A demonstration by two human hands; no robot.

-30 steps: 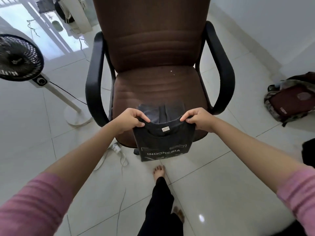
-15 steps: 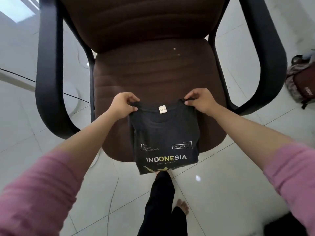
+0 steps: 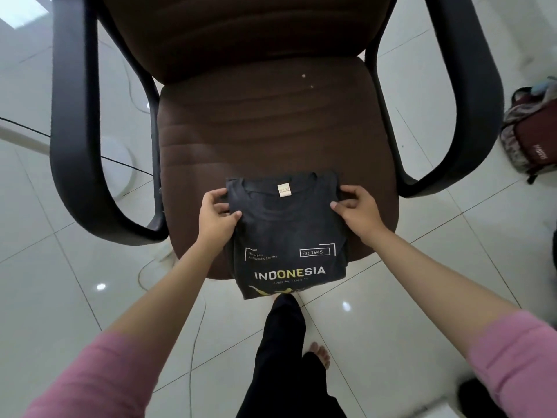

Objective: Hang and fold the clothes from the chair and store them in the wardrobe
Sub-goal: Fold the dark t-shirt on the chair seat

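A folded black T-shirt [image 3: 286, 230] printed "INDONESIA" lies on the front of the brown chair seat [image 3: 271, 131], its lower edge hanging over the seat's front. My left hand [image 3: 215, 217] grips the shirt's left side near the collar, thumb on top. My right hand [image 3: 355, 211] pinches its right side at the same height. A small white label shows at the collar. No wardrobe is in view.
The chair's black armrests [image 3: 78, 131] curve down on both sides. A maroon backpack [image 3: 536, 140] lies on the white tiled floor at right. A thin cable [image 3: 193, 342] trails over the tiles at left. My black-trousered leg and bare foot [image 3: 319, 354] stand below the seat.
The shirt went from hanging in the air before the seat down onto the seat. Both hands slid from the collar edge to the shirt's sides. The camera came closer to the chair.
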